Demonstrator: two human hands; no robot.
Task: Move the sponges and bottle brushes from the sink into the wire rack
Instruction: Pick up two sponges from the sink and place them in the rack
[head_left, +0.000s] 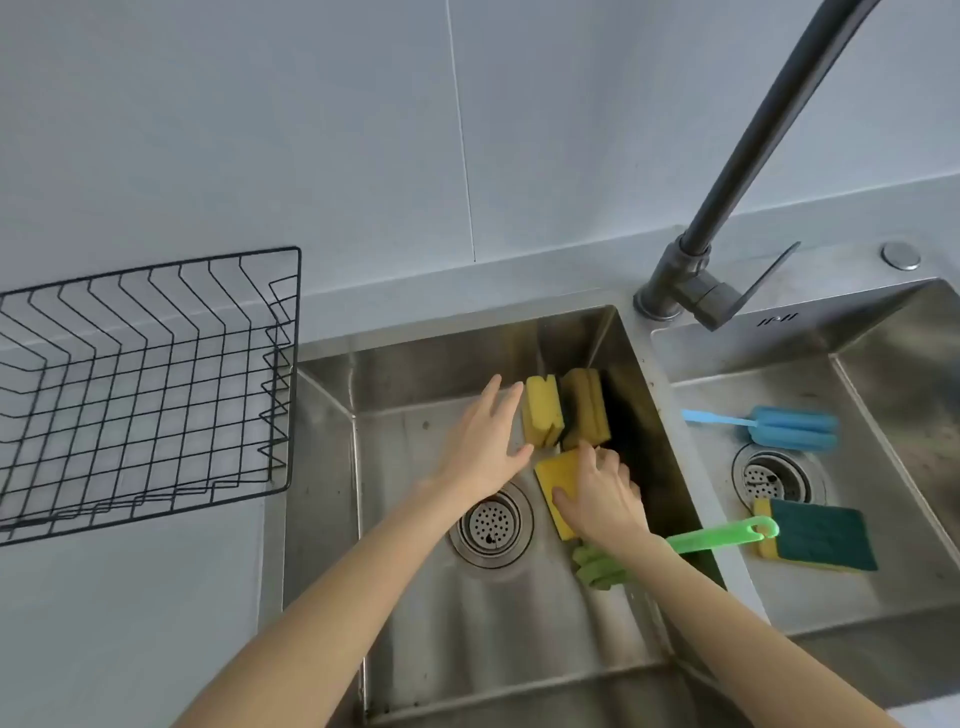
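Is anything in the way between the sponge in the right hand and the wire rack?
Nothing blocks it. The right hand grips the yellow sponge in the left basin. The left hand hovers open just beside it, toward the wire rack, which sits open-topped on the counter left of the sink. Only the basin wall needs clearing.

Sink (447, 623) is brushed stainless steel, kinda dull sheen with water spots. Faucet (748, 156) looks like dark matte metal. Wire rack (156, 364) is thin black coated wire. Sponges (543, 415) are porous yellow foam, and the green brush handle (722, 535) is glossy plastic.
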